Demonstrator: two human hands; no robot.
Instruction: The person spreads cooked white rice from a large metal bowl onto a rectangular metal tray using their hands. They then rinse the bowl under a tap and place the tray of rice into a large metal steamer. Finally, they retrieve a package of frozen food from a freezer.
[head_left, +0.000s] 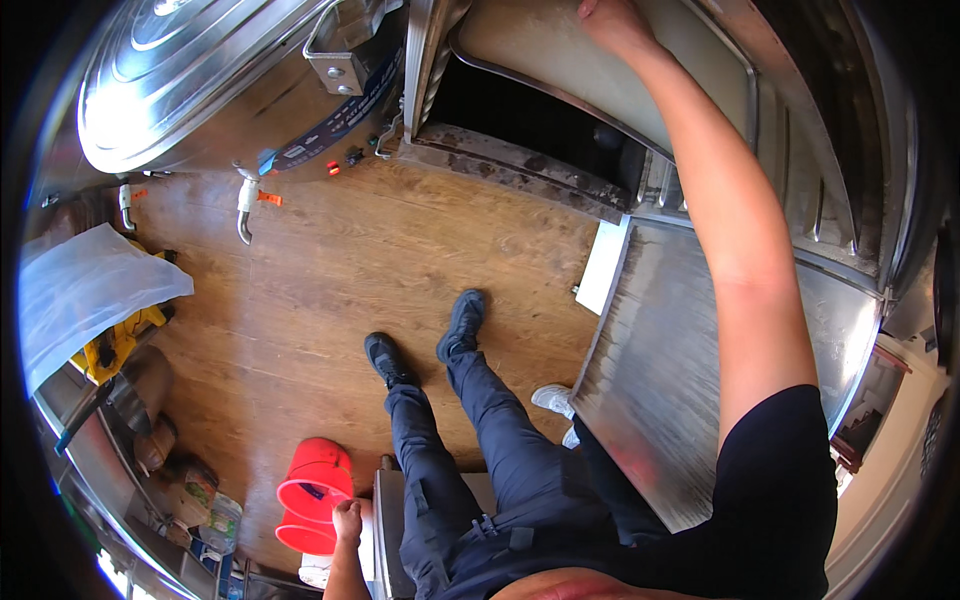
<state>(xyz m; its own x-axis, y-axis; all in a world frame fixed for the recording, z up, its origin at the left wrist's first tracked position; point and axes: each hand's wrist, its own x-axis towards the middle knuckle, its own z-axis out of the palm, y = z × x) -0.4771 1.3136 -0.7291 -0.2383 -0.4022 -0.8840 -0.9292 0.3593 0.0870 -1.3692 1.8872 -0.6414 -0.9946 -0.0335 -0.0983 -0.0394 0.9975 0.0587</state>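
My right hand (616, 28) is raised at the top edge, over the pale inner surface of a rimmed metal panel (555, 45) in a steel cabinet. Its fingertips are partly cut off, so whether it grips anything is unclear. Below the panel, a dark opening (525, 105) shows in the cabinet. My left hand (346, 517) hangs low at the bottom, its fingers curled. In the picture it overlaps the edge of a red plastic bucket (319, 469); contact or a grip cannot be made out. A second red rim (304, 534) shows just below that bucket.
A big steel vessel (202, 90) with drain taps (247, 196) stands upper left. A wide steel surface (660, 360) lies under my right arm. Another person's white shoe (553, 397) shows beside it. Plastic sheeting (97, 292) covers something yellow at left. The floor (322, 270) is wood-patterned.
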